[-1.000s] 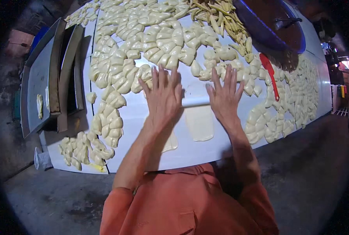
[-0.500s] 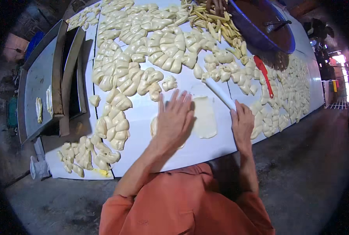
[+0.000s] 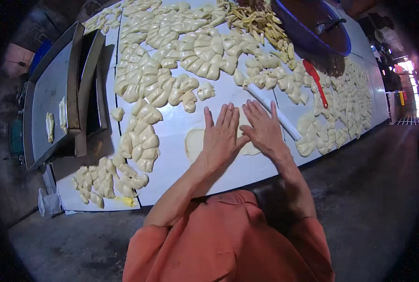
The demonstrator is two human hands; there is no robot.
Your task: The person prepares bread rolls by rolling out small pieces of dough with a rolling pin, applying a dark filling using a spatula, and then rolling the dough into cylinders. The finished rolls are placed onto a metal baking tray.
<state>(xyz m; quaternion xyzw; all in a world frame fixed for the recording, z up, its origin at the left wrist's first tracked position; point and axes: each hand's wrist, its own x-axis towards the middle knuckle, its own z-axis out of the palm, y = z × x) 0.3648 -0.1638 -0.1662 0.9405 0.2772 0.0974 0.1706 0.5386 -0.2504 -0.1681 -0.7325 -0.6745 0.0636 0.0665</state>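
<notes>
My left hand (image 3: 221, 140) lies flat with its fingers stretched forward, partly over a flattened piece of dough (image 3: 194, 144) on its left side. Beside it, my right hand (image 3: 266, 134) is also spread flat, palm down, covering most of a second rolled-out dough sheet (image 3: 250, 150). The two thumbs are close together. Just past the right hand, a white rolling pin (image 3: 284, 122) lies slanted on the white table (image 3: 172, 183), held by neither hand. Small lumps of dough (image 3: 205, 91) lie beyond my fingers.
Rows of dough pieces (image 3: 202, 49) cover the far and left table, with more at right (image 3: 345, 103). A red spatula-like tool (image 3: 316, 82) lies on dough. Far right stands a blue basin (image 3: 291, 35) of brown filling, beside yellowish strips (image 3: 254, 23). Metal trays (image 3: 54, 89) lean at left.
My right hand has let go of the rolling pin and moved left onto the dough sheet. The pin now lies a little lower and to the right. My left hand has shifted slightly right.
</notes>
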